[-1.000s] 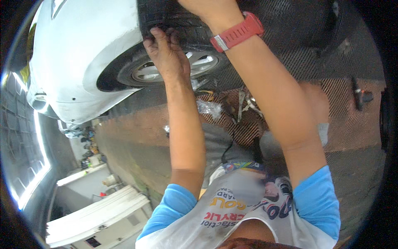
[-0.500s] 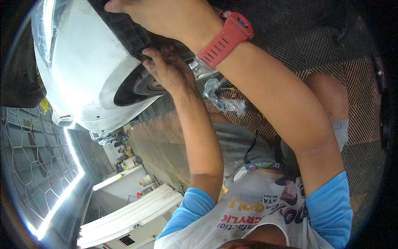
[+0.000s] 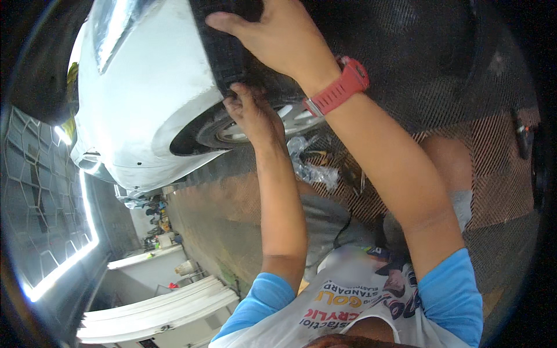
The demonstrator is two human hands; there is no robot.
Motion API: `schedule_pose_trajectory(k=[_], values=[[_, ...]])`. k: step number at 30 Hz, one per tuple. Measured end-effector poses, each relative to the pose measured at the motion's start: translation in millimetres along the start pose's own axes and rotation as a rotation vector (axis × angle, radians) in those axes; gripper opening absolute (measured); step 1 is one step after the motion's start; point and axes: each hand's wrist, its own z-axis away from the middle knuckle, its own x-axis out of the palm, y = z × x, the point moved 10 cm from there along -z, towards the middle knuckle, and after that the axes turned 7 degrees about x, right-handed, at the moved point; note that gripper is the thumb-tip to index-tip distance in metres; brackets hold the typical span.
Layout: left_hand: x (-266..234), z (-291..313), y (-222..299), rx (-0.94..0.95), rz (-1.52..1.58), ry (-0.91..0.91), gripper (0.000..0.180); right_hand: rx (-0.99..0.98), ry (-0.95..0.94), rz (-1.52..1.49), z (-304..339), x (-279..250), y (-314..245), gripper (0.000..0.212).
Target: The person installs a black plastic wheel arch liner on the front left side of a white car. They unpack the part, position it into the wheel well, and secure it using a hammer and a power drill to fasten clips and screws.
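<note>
A long black panel point(image 3: 223, 61) lies along the edge of a white car body point(image 3: 156, 75), above the wheel point(image 3: 232, 132). My left hand point(image 3: 255, 113) is closed at the panel's lower end, thumb up and fingers curled. Higher up, my right hand point(image 3: 278, 37) grips the same panel; its thumb stretches across the dark face and its other fingers are partly hidden or cut off by the top edge. A red watch point(image 3: 342, 90) is on my right wrist. What kind of part the panel is, I cannot make out.
Crumpled clear plastic point(image 3: 316, 171) lies on the ribbed floor tiles point(image 3: 499, 156) near my legs. A small dark object with an orange part point(image 3: 524, 136) is at the far right. White cabinets point(image 3: 156, 307) and a bright light strip point(image 3: 87, 209) appear at left.
The view has shifted, so the car, panel and hands appear farther right and lower. More of the right hand and its outstretched thumb shows. Both hands stay at the panel.
</note>
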Motion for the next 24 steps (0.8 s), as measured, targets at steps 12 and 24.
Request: schedule_pose_trajectory(k=[12, 24], values=[[-22, -4, -13, 0.002, -0.017, 0.158, 0.039, -0.223, 0.010, 0.202, -15, 7, 29, 0.069], [-19, -1, -6, -0.064, -0.049, 0.126, 0.042, -0.097, -0.050, 0.057, -8, 11, 32, 0.045]])
